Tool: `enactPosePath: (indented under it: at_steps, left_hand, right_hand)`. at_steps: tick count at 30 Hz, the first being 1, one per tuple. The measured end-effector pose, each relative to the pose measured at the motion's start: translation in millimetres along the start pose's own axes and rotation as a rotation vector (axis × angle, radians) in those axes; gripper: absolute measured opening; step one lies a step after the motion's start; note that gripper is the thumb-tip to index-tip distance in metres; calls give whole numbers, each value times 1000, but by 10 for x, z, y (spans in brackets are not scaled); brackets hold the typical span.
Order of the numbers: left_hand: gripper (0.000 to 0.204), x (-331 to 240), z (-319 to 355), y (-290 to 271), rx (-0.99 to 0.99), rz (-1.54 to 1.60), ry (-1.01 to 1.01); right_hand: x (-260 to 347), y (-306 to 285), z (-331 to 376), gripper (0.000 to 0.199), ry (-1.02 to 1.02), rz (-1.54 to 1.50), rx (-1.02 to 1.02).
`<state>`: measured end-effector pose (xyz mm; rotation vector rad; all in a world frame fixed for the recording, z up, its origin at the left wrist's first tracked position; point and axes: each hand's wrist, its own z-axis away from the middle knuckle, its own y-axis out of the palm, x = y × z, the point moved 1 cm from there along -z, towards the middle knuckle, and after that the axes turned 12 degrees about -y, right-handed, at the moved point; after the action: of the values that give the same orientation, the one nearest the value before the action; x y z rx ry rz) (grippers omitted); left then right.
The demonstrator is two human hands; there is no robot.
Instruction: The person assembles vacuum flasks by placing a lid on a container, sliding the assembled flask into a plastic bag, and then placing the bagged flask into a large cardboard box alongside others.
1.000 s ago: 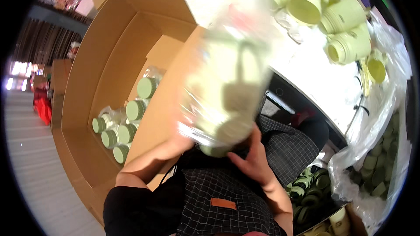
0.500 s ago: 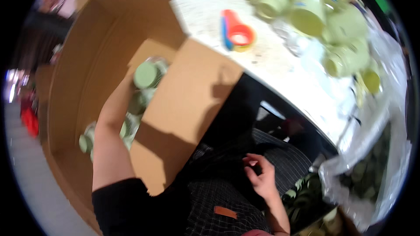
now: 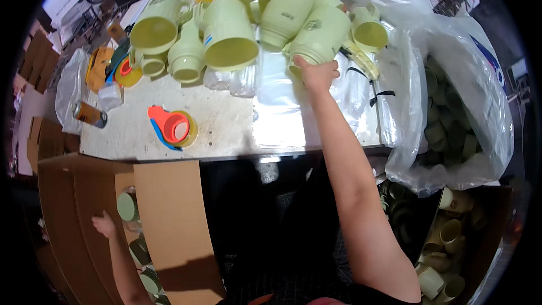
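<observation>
Head view: the right hand (image 3: 317, 73) stretches across the tabletop (image 3: 226, 127), its grip closed on the mouth of a pale green jug (image 3: 324, 34) lying on its side among other jugs at the far edge. The left hand (image 3: 104, 225) hangs with fingers loosely open inside a cardboard box (image 3: 169, 214), beside wrapped green cups (image 3: 127, 206), holding nothing.

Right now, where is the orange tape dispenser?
In the head view, the orange tape dispenser lies on the left part of the white table, near its front edge, apart from the pale green jugs behind it.
</observation>
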<state>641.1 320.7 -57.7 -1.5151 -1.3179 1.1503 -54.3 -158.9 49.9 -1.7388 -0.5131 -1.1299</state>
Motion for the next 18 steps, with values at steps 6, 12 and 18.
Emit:
enactPosePath:
  at_steps: [6, 12, 18]
  left_hand:
    - [44, -1547, 2369, -2203, 578, 857, 906]
    - [36, -1998, 4796, -2591, 1559, 998, 949]
    - [16, -1439, 4914, -2353, 2004, 678, 633]
  right_hand:
    - [-662, -1088, 1021, 57, 129, -872, 463]
    - [-1406, -2967, 2254, 62, 84, -658, 1061]
    - [-2327, -3849, 448, 53, -283, -107, -334]
